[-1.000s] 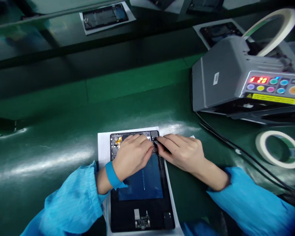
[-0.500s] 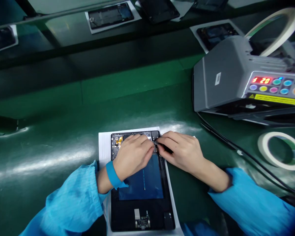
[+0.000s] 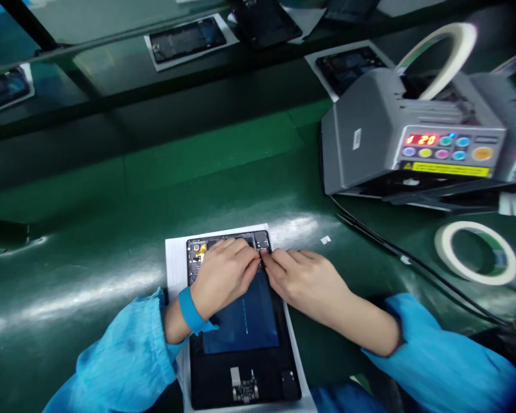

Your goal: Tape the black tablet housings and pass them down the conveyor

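An opened tablet (image 3: pixel 241 321), its battery and circuit boards bare, lies on a sheet of white foam (image 3: pixel 175 258) in front of me. My left hand (image 3: pixel 227 272) rests across its upper half, with thumb and index finger pinched near the upper right corner. Right beside those fingertips, my right hand (image 3: pixel 305 281) reaches in from the side with its fingers bent together at the tablet's right edge. Whatever lies between the fingertips is too small and too covered to make out. A blue band circles my left wrist.
A grey tape dispenser (image 3: pixel 370 137) with a lit display stands at the right, its black cable (image 3: pixel 387 244) running along the table. Near it lies a roll of tape (image 3: pixel 447 264). More opened tablets (image 3: pixel 189 40) lie on white sheets along the raised back strip.
The view has shifted, so the dispenser appears further left. My right fingers have closed in and lowered at the tablet's edge, while the left hand keeps its pinch at about the same spot.
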